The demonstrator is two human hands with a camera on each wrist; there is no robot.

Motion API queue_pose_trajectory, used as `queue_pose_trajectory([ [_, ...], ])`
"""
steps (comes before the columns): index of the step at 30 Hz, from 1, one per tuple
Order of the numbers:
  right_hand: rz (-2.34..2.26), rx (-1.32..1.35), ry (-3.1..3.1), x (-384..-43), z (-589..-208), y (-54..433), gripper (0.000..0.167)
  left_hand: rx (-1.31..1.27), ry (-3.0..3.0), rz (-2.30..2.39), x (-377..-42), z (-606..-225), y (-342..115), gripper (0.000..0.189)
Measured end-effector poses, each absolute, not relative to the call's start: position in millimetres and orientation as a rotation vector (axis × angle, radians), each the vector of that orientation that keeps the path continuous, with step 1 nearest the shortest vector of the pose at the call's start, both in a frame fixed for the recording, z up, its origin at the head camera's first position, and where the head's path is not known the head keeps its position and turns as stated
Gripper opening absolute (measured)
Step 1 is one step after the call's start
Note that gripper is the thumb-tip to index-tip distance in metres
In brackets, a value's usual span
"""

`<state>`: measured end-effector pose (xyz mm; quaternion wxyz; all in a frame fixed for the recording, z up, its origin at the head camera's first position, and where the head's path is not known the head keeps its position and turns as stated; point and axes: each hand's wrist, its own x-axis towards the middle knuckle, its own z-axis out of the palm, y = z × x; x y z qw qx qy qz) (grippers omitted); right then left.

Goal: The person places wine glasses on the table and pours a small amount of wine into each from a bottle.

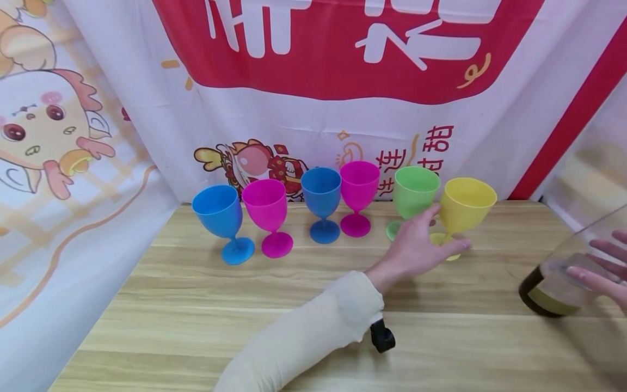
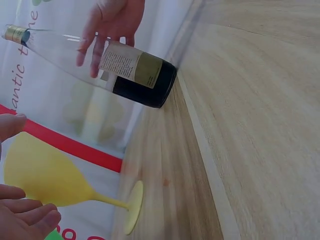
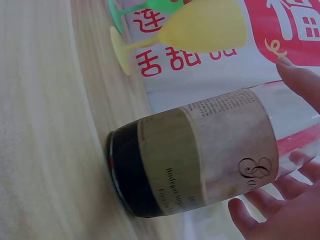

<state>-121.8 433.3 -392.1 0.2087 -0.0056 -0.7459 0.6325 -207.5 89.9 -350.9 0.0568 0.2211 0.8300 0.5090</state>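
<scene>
A yellow goblet [image 1: 467, 204] stands upright at the right end of a row of plastic goblets. My left hand [image 1: 418, 242] is at it, thumb on the near side and fingers on the far side; the left wrist view shows the fingers [image 2: 31, 212] loosely spread beside the bowl. Left of it, close to those fingers, is a green goblet [image 1: 416, 188]. A clear wine bottle [image 3: 200, 155] with a pale label and dark liquid at its base stands on the table at the right. My right hand [image 3: 292, 200] is beside it, thumb and fingers spread about its upper part.
Farther left in the row stand two blue goblets [image 1: 320, 190] [image 1: 219, 212] and two pink goblets [image 1: 360, 185] [image 1: 266, 207]. They stand on a wooden table [image 1: 206, 316] along its back edge. A printed cloth [image 1: 313, 120] hangs right behind them.
</scene>
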Motion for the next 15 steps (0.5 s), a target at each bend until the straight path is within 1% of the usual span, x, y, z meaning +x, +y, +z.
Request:
queue_pose_trajectory([
  [4, 1.560, -0.063, -2.223, -116, -393, 428, 0.080, 0.664, 2.542, 1.531, -207, -352, 94, 0.083],
  [7, 1.620, -0.042, -2.186, -114, -394, 425, 0.073, 0.657, 2.573, 1.524, -206, -352, 95, 0.082],
  [12, 1.707, -0.008, -2.110, -113, -394, 420, 0.071, 0.645, 2.590, 1.543, -207, -350, 100, 0.083],
  [15, 1.674, -0.018, -2.129, -111, -393, 418, 0.072, 0.625, 2.585, 1.558, -206, -349, 104, 0.078],
])
